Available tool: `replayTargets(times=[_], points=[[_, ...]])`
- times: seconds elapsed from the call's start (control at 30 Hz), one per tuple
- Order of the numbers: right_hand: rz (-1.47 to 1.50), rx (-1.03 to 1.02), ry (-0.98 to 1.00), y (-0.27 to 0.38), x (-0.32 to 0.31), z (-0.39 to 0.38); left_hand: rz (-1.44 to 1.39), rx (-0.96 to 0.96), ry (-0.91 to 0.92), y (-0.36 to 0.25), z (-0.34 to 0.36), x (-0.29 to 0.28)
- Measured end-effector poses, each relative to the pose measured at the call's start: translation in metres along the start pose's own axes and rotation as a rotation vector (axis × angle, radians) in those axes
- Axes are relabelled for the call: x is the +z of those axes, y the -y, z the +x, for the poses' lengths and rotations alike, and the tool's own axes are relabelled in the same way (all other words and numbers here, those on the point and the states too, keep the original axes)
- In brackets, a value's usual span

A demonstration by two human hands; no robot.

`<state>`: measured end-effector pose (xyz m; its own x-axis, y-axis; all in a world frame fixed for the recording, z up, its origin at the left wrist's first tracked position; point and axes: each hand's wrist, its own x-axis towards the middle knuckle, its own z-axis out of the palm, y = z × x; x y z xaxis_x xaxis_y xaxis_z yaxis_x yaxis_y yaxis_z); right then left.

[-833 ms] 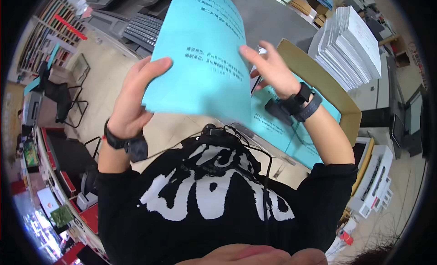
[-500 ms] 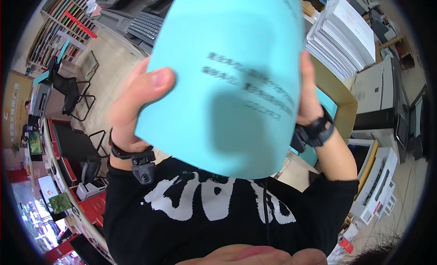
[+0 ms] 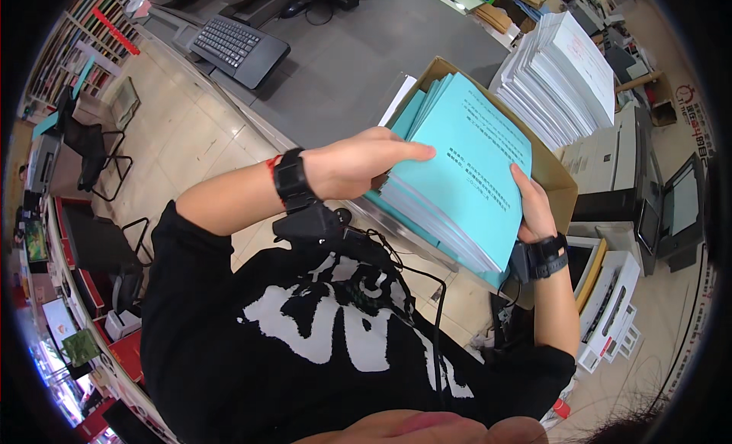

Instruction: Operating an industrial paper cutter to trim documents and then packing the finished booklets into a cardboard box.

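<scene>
A stack of turquoise-covered booklets [image 3: 480,165] lies in and over an open cardboard box [image 3: 563,186] at the desk's near right edge. Dark print runs across the top cover, and white page edges show along the near side. My left hand [image 3: 358,165] grips the stack from the left, its thumb lying on the top cover and its other fingers mostly hidden. On the right side my right hand [image 3: 536,211] is wrapped round the stack's edge, with the thumb on the cover. Bands with black devices sit on both wrists.
Behind the box rises a tall pile of white paper [image 3: 560,74]. A black keyboard [image 3: 238,49] lies on the grey desk [image 3: 343,85] at the far left. To the right stand a large printer [image 3: 610,158] and a white machine [image 3: 614,322]. A black cable [image 3: 438,329] hangs before my chest.
The turquoise booklet held up close to me has come down and away, onto the stack at the box. Both hands have lowered with it and now hold the stack's sides.
</scene>
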<state>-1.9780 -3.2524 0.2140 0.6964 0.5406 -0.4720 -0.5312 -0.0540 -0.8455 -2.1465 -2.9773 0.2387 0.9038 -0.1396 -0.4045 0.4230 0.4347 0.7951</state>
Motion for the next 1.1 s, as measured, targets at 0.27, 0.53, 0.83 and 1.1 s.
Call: replayTargets(times=[0.27,0.53,0.83,1.1], points=[[-0.409,0.274,-0.211,-0.015,0.043,0.029,0.045,0.470,-0.160,0.008,0.024,-0.104],[-0.149,0.276,-0.231,-0.018,0.063,0.050,0.007,0.257,0.081,0.066,0.088,-0.102],[-0.158,0.204,-0.420,-0.027,0.093,0.048,0.557,0.279,0.024,0.008,0.077,-0.117],[-0.187,0.220,-0.304,-0.031,0.150,0.109,0.481,0.278,-0.027,-0.051,0.060,-0.182]])
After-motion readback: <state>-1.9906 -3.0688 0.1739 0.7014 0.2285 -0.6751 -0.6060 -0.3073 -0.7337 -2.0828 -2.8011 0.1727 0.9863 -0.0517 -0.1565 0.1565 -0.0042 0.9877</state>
